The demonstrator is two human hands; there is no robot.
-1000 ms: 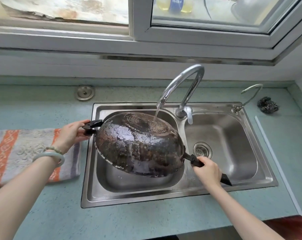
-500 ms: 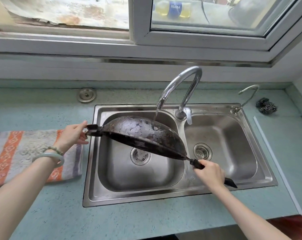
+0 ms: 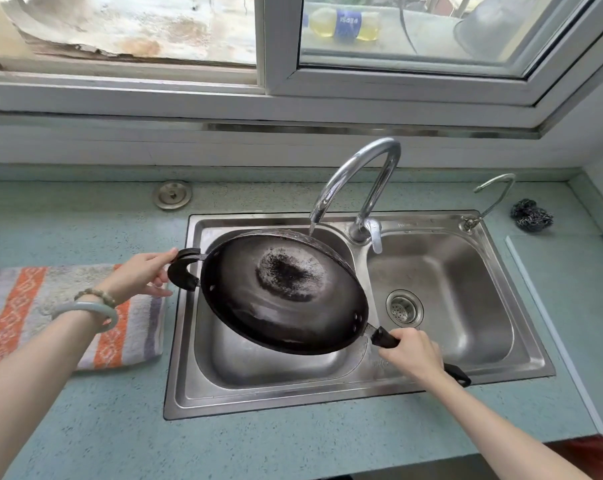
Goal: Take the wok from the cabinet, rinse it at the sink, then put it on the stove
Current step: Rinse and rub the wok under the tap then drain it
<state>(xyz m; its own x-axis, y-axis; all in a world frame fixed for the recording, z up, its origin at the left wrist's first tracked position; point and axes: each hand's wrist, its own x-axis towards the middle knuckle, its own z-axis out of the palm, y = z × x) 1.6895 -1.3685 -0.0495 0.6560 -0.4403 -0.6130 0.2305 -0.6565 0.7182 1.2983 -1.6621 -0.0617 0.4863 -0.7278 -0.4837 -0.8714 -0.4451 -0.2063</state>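
Just above wok [image 3: 244,306] rim, faucet spout [image 3: 331,188]; towel [image 3: 33,306] left, scourer [image 3: 531,215] right.

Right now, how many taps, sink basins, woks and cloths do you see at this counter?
Curved chrome taps: 2
Stainless steel sink basins: 2
Round black wok: 1
Striped orange and grey cloth: 1
Total: 6
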